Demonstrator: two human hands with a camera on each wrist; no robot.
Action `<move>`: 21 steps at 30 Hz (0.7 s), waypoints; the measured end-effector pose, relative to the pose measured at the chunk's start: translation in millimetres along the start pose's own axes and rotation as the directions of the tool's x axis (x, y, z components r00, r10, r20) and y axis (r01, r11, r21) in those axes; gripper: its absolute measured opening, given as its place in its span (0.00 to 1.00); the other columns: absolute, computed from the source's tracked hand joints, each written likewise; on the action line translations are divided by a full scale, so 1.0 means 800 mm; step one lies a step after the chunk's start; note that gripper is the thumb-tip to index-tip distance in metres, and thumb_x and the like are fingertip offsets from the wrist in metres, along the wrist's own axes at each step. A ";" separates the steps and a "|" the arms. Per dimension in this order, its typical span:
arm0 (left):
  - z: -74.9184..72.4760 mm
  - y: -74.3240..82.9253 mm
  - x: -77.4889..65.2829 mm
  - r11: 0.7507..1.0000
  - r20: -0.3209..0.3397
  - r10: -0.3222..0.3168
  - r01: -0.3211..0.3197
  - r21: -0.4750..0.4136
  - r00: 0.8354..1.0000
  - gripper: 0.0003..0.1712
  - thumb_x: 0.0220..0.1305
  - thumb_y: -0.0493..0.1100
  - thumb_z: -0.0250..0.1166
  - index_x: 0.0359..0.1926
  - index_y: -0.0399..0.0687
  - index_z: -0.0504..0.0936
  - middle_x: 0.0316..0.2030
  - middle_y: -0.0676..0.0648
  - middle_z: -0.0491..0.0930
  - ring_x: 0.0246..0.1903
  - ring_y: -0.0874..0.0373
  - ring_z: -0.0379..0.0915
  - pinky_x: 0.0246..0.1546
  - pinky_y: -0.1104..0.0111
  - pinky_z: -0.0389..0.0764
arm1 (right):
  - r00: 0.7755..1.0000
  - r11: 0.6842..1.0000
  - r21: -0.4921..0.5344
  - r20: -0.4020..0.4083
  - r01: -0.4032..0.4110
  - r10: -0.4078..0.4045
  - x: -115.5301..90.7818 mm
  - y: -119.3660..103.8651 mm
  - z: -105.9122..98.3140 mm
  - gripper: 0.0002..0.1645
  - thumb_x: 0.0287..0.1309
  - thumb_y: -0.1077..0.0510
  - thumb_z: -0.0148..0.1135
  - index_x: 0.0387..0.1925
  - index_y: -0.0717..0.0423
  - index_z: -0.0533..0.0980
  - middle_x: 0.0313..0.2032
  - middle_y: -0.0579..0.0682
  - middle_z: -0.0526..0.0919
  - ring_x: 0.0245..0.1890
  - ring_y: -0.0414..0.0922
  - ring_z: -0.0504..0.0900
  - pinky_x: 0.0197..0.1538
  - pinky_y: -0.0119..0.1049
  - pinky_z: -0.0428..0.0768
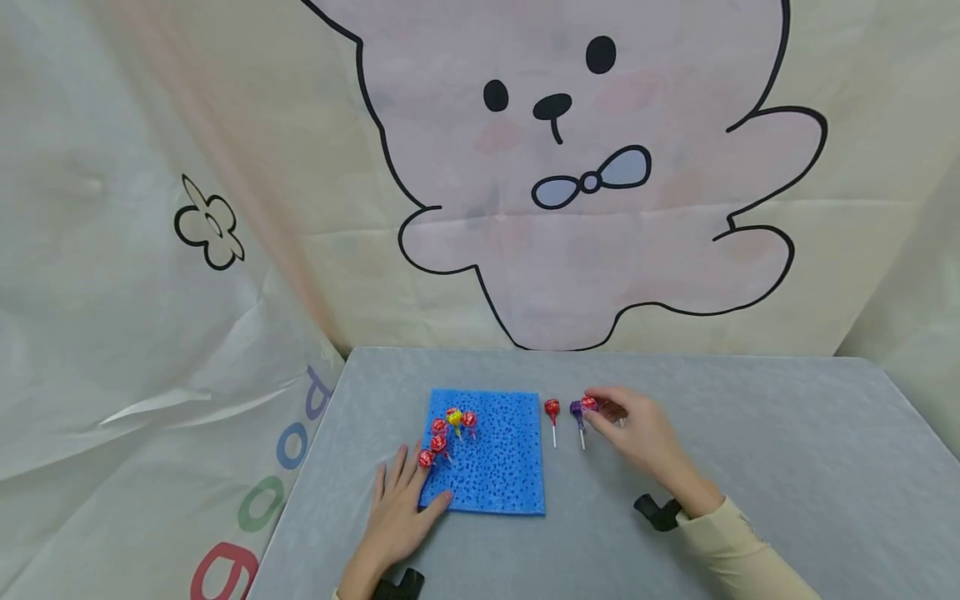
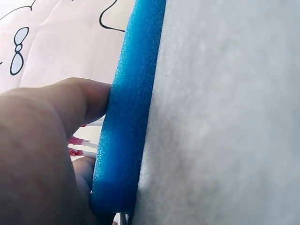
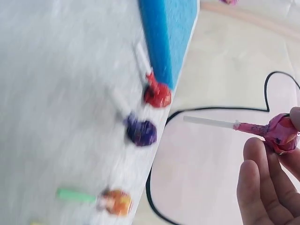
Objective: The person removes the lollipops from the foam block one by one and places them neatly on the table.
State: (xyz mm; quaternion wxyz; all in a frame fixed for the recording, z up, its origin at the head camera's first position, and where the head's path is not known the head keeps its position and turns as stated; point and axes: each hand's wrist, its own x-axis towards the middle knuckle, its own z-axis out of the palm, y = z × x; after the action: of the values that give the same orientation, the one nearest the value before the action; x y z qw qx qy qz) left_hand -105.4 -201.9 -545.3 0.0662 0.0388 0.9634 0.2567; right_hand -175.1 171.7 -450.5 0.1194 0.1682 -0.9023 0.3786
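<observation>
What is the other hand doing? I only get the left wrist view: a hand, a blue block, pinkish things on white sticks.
Observer: The right hand holds a pink lollipop by its head.
Visitor: Is anything lying beside the block?
Observer: Yes, a red lollipop lies on the table between the block and a purple lollipop.
Visitor: Are those on the block all reddish?
Observer: No, a yellow lollipop is there among the red ones.
</observation>
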 end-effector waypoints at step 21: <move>-0.001 0.000 0.000 1.000 -0.003 -0.001 0.001 -0.007 1.000 0.51 0.71 0.74 0.55 0.82 0.50 0.57 0.84 0.47 0.48 0.83 0.39 0.36 0.77 0.35 0.31 | 0.992 0.997 -0.059 -0.124 -0.046 0.038 -0.026 0.051 -0.058 0.15 0.58 0.64 0.75 0.48 0.61 0.86 0.37 0.50 0.90 0.33 0.28 0.79 0.36 0.18 0.78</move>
State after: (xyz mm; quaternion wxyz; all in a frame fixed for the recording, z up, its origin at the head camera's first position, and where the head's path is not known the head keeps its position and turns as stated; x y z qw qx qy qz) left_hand -105.5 -202.0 -544.7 0.0651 0.0374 0.9626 0.2603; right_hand -168.1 236.2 -451.9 0.1720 0.1218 -0.9078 0.3626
